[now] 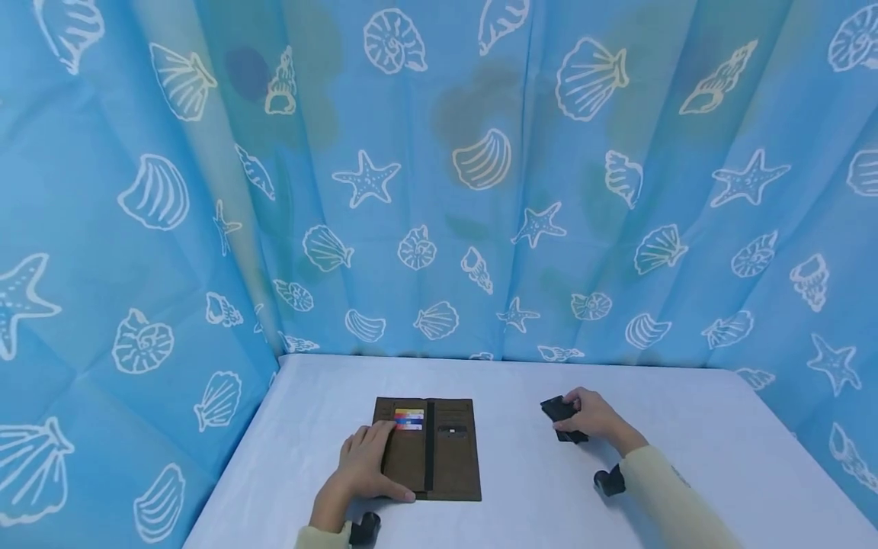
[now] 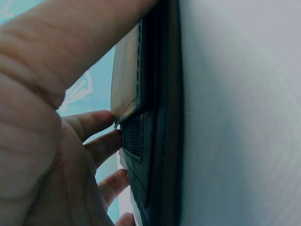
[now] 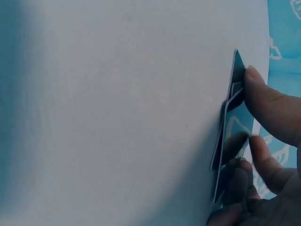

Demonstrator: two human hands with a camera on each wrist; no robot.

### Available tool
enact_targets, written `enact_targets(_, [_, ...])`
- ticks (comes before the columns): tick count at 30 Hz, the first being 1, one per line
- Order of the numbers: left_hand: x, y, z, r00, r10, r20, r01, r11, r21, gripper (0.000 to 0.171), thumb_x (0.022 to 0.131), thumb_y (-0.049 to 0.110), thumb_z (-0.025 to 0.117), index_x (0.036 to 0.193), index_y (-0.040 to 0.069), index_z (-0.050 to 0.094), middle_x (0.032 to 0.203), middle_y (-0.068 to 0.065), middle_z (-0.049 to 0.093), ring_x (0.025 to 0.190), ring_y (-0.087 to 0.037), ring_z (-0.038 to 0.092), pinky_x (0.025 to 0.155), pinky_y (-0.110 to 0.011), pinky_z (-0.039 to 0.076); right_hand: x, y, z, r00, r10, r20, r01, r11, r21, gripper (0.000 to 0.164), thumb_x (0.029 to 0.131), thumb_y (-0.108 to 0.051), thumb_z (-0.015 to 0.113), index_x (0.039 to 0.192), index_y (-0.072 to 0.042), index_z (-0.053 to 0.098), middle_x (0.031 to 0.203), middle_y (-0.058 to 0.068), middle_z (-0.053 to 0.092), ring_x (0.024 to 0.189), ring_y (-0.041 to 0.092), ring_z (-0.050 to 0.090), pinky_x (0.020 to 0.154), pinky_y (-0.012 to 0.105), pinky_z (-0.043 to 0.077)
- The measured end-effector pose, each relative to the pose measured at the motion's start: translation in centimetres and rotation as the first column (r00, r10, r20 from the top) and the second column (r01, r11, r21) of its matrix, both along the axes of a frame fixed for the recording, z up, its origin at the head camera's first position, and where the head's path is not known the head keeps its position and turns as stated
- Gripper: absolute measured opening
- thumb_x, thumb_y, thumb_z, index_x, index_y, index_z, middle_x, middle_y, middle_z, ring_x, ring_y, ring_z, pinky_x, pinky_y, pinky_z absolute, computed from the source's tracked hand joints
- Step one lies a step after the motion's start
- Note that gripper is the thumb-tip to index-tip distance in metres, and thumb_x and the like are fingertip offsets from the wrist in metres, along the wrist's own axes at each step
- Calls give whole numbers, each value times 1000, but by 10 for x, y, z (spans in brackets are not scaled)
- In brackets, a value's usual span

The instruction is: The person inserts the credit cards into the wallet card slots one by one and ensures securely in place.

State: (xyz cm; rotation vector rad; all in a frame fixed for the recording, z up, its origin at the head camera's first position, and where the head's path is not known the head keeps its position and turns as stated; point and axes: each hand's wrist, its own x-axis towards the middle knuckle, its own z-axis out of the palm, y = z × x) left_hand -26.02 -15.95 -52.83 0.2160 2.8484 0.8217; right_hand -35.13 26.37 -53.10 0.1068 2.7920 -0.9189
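Observation:
A brown long wallet (image 1: 453, 465) lies unfolded flat, a dark strip running down its middle. Colourful cards (image 1: 408, 419) show in slots of its left half, and a dark card (image 1: 452, 431) in the right half. My left hand (image 1: 365, 465) rests on the wallet's left side, fingers spread over it and thumb by the bottom edge; the left wrist view shows fingertips (image 2: 110, 141) touching it. To the right, my right hand (image 1: 594, 416) holds a few glossy black cards (image 1: 557, 409) low at the table, overlapping unevenly. The right wrist view shows their thin edges (image 3: 228, 136) between thumb and fingers.
A white-covered table (image 1: 521, 496) lies under everything. Blue curtains (image 1: 439, 305) with white shell and starfish prints stand behind it and along the sides. A small black device (image 1: 365, 528) sits at the left wrist, another (image 1: 609, 481) at the right.

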Motion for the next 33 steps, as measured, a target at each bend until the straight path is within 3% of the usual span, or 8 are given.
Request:
enact_targets(6, [4,-1,-6,1000,-2,21,2,1000,5,120,52,53,94,148,10,37,152,-14,40,136,-41,32,116,-69,18,4,-4,-6,999,-22,31,21,999,29,71,77,-29,85,127,6,50,118,26,56,105,39,54,94,57,51])
enact_targets(17, [0,-5,-2,1000,1,-5,-1,1000,8,119,53,53,94,148,10,36,152,-14,39,137,-40,31,116,-68,17,1,-15,12,1000,-9,26,7,998,54,70,79,-24,82,131,8,47,124,31,54,107,41,55,97,59,49])
enact_targets(23, [0,-6,-2,1000,-13,-17,13,1000,15,120,54,54,93,148,9,35,152,-14,39,137,-39,31,116,-68,18,1,-18,19,999,3,39,-6,996,86,57,81,-21,80,122,7,53,127,32,53,110,43,54,97,60,49])
enact_targets(33, [0,-6,-2,1000,-15,-21,16,1000,12,119,54,54,94,148,9,36,151,-14,40,137,-39,31,116,-68,18,1,-15,18,999,-21,43,16,994,107,73,77,-26,84,130,6,45,130,34,50,112,45,53,97,62,48])
